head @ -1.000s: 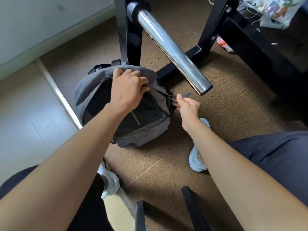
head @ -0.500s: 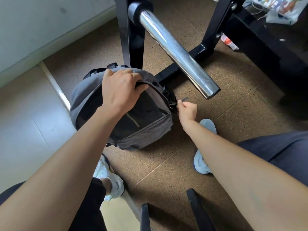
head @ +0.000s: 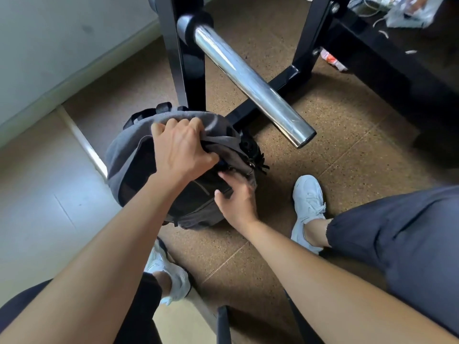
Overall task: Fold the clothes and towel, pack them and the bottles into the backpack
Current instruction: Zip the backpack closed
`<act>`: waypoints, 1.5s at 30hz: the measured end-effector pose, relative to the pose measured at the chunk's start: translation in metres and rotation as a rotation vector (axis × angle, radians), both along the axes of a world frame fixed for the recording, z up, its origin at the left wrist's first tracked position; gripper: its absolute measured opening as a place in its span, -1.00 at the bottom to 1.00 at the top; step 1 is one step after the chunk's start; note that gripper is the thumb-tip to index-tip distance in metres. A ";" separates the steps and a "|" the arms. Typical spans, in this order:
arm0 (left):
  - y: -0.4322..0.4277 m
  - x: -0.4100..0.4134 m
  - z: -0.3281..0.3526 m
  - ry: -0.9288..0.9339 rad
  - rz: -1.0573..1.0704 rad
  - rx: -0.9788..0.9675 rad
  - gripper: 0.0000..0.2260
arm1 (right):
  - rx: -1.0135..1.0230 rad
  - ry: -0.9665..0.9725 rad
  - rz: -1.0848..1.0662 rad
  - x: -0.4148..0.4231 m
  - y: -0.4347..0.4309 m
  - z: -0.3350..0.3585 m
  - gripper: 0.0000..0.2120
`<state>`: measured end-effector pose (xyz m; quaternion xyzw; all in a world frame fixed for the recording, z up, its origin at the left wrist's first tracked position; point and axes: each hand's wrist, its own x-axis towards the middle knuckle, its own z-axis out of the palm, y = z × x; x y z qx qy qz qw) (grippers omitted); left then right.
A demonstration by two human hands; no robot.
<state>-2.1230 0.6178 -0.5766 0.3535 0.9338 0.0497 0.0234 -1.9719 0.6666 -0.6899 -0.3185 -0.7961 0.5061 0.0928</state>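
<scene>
A person seated over a cork-brown floor (head: 347,145) works on a grey backpack (head: 124,155) that stands on the floor between their feet, at the base of a black metal frame (head: 183,58). The left hand (head: 181,150) is clenched on the grey fabric at the top of the bag, fingers curled over the upper edge and thumb pinching from the near side. The right hand (head: 237,197), blurred by motion, lies against the bag's dark front panel at its right side with fingers spread and loose, grasping nothing. A cluster of black zipper pulls (head: 258,165) hangs at the bag's right edge, just beyond the right hand's fingertips. A polished steel bar (head: 248,80) juts from the frame toward the camera, above and to the right of the bag. A white shoe (head: 308,199) sits on the floor just right of the bag; another white shoe (head: 171,276) shows nearer, beneath the left forearm. Pale tiles (head: 37,194) cover the floor at left, and loose clutter lies on a dark surface (head: 372,45) at far right.
</scene>
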 end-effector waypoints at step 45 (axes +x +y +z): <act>-0.020 -0.012 -0.011 -0.163 -0.050 0.010 -0.38 | -0.463 -0.493 -0.024 0.002 0.069 0.028 -0.79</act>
